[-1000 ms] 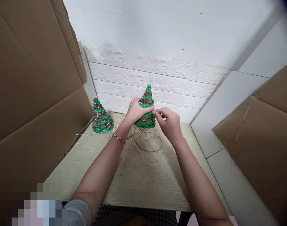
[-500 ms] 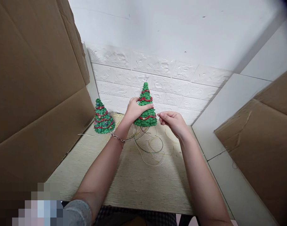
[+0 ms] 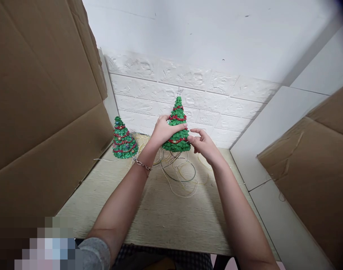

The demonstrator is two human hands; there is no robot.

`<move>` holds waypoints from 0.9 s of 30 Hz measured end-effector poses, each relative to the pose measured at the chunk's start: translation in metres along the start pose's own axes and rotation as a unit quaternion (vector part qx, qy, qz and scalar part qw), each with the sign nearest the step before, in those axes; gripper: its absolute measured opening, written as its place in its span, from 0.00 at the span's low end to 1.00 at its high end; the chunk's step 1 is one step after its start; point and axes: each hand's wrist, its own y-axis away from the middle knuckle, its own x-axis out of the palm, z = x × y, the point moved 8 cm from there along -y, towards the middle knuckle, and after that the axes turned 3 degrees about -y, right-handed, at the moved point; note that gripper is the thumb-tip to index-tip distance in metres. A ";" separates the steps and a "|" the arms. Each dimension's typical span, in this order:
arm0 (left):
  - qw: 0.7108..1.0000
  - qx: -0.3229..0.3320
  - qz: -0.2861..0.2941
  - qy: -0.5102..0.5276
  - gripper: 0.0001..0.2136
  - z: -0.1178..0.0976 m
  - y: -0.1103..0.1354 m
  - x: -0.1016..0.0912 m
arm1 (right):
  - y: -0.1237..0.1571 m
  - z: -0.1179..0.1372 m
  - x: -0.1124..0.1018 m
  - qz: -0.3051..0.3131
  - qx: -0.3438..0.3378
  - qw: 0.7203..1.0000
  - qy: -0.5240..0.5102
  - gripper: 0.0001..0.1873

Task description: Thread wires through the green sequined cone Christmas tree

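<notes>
My left hand grips a green Christmas tree figurine from its left side, thumb across the front. Red garlands wrap the figurine, and a clear star tops it. It is held upright over the table, with thin wires gathered below its base. At the figurine's lower right edge is my right hand, index finger and thumb apart. The thumb tip meets or nearly meets the leaves; whether it touches, I cannot tell. A second Christmas tree figurine, with garlands and small coloured baubles, stands on the table to the left.
Loose loops of thin wire lie on the wooden table under the held figurine. Behind rises a white brick-pattern wall. Cardboard borders the left side, and another cardboard sheet the right.
The held figurine and my left hand have shifted slightly right in view. My right index finger and thumb have gone from pinched together to apart, and that hand is closer to the figurine.
</notes>
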 end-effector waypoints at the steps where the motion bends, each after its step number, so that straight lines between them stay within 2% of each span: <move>1: 1.000 0.000 0.003 0.006 0.26 0.000 0.000 0.000 | 0.000 0.001 -0.002 -0.008 -0.004 1.000 -0.006 0.34; 3: 1.000 0.001 0.006 0.025 0.25 0.000 0.000 0.000 | 0.001 0.003 -0.004 -0.018 -0.010 1.000 -0.008 0.34; 8: 0.998 -0.003 -0.004 0.068 0.25 -0.001 0.001 -0.002 | 0.004 0.005 0.000 -0.005 -0.020 0.998 0.067 0.34; 12: 0.996 -0.010 0.004 0.092 0.23 0.000 0.000 -0.003 | 0.002 0.006 -0.003 -0.028 -0.026 0.999 0.033 0.33; 15: 0.986 -0.019 0.034 0.162 0.21 0.002 -0.002 -0.001 | 0.000 0.004 -0.012 -0.068 -0.021 0.997 0.004 0.31; 18: 0.964 -0.036 0.058 0.257 0.19 0.001 -0.003 0.000 | -0.002 0.002 -0.019 -0.084 -0.018 0.995 0.055 0.32; 20: 0.952 -0.047 0.059 0.298 0.17 -0.001 -0.001 -0.002 | 0.000 0.003 -0.018 -0.077 -0.021 0.991 0.108 0.36; 22: 0.943 -0.053 0.048 0.326 0.17 -0.004 0.001 -0.004 | 0.003 0.011 -0.011 -0.055 -0.050 0.988 0.132 0.35; 25: 0.936 -0.058 0.031 0.346 0.16 -0.005 0.002 -0.006 | 0.011 0.022 0.008 -0.001 -0.099 0.986 0.135 0.26; 27: 0.941 -0.047 0.015 0.334 0.16 -0.003 0.001 -0.008 | 0.014 0.023 0.021 0.033 -0.111 0.982 0.151 0.19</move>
